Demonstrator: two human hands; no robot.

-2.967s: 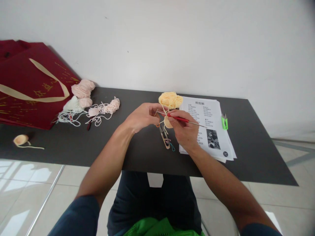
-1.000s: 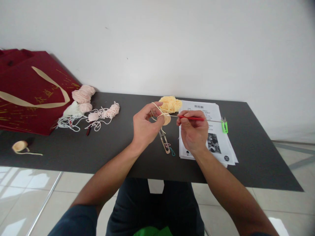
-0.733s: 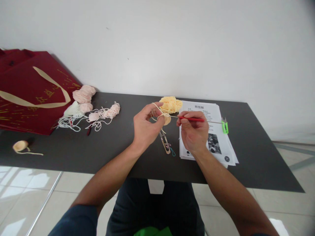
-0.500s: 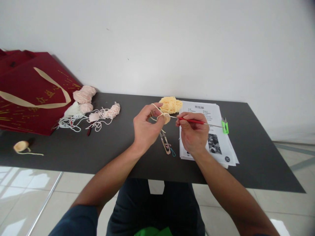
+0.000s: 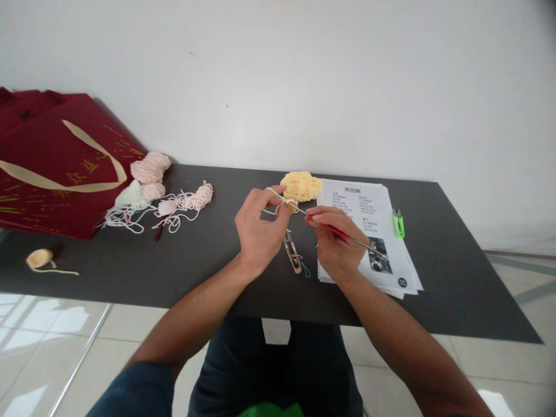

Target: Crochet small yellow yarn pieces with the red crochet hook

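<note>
the left hand is closed at its fingertips, pinching a small cream crochet piece above the middle of the bench, with a strand of yarn running over its forefinger. the right hand is grasping a red-handled hook, slanted so that its thin front end meets the piece; whether the tip passes through a stitch is too small to tell. behind the piece, near the bench's back edge, sits a yellow yarn ball, just beside the far left corner of the papers. the papers lie partly under the right hand, and green clippers rest at their right edge. silver scissors lie between the two wrists, with a teal loop beside them. toward the bench's left end stands a dark red bag, with pink yarn and white yarn against it. a cream cup-shaped piece lies near the front left edge.
</note>
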